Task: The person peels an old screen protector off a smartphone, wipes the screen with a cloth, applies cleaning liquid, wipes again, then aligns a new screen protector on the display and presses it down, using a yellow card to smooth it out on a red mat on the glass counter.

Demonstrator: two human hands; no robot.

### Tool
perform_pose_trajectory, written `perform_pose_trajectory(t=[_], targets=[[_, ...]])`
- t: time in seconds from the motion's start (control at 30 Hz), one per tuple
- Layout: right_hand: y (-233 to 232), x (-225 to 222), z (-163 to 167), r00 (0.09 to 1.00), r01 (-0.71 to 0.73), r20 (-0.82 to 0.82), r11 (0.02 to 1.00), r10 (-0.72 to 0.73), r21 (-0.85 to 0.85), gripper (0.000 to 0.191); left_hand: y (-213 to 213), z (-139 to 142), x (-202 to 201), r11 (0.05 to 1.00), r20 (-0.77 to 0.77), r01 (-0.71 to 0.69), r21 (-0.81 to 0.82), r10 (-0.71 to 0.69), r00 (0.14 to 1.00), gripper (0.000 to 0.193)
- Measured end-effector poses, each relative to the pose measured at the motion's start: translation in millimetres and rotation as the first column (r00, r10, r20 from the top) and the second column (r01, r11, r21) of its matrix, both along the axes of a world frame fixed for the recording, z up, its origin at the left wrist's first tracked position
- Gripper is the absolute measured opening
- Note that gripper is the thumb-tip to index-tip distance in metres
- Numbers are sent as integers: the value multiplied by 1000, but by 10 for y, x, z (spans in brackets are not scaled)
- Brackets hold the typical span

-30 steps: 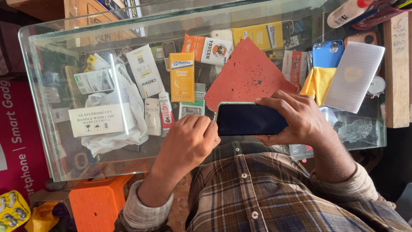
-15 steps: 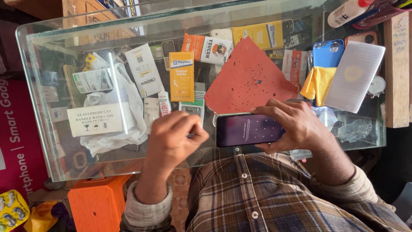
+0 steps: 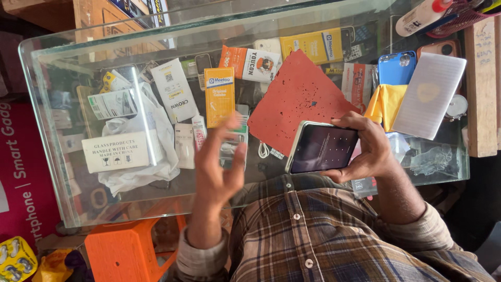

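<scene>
My right hand (image 3: 371,152) grips a dark smartphone (image 3: 322,149) by its right edge, just above the glass counter top (image 3: 62,172). The screen faces me and shows a faint grid of dots. My left hand (image 3: 219,175) hovers left of the phone with its fingers spread and holds nothing. It is apart from the phone and blurred by motion. Under the phone lies a red mat (image 3: 300,99) with small dark specks.
Below the glass lie several accessory packets, an orange box (image 3: 219,96) and a white bag with a labelled box (image 3: 117,151). To the right are a yellow cloth (image 3: 383,104), a blue phone case (image 3: 396,68) and a white flat pack (image 3: 430,94). An orange stool (image 3: 122,253) stands below.
My left hand has left the phone's edge, moved left and opened its fingers. The right hand has tilted the phone, and its screen now shows a dot grid.
</scene>
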State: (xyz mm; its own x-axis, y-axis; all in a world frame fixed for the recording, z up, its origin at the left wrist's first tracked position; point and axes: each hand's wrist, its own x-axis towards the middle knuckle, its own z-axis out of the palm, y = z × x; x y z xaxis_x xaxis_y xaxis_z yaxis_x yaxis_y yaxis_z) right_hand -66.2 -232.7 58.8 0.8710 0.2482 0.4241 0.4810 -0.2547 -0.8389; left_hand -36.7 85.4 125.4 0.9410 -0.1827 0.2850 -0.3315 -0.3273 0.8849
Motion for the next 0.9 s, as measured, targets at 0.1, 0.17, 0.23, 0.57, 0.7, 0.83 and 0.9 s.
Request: perform_pose_trajectory(t=[0.1, 0.17, 0.23, 0.57, 0.7, 0.83, 0.9], targets=[[34, -35, -93, 999, -4, 42, 994, -1, 107, 92, -198, 95, -215, 984, 7, 125, -124, -126, 992, 31], [62, -57, -128, 999, 0, 32, 986, -5, 164, 93, -269, 169, -312, 973, 53, 196, -124, -191, 980, 35], [87, -67, -134, 999, 20, 43, 985, -28, 172, 93, -345, 207, -358, 956, 98, 239, -170, -225, 969, 39], [208, 110, 130, 973, 223, 112, 935, -200, -274, 84, -365, -242, -222, 984, -133, 11, -176, -34, 990, 21], [342, 167, 144, 963, 235, -17, 874, -267, -426, 81, -308, -549, -31, 998, -107, -51, -43, 46, 993, 36], [401, 246, 89, 964, 197, -57, 842, -259, -502, 88, -236, -683, 38, 965, 141, -94, 246, 60, 988, 55], [418, 290, 57, 968, 179, -55, 827, -245, -533, 89, -228, -719, 70, 940, 157, -96, 326, 47, 987, 68]])
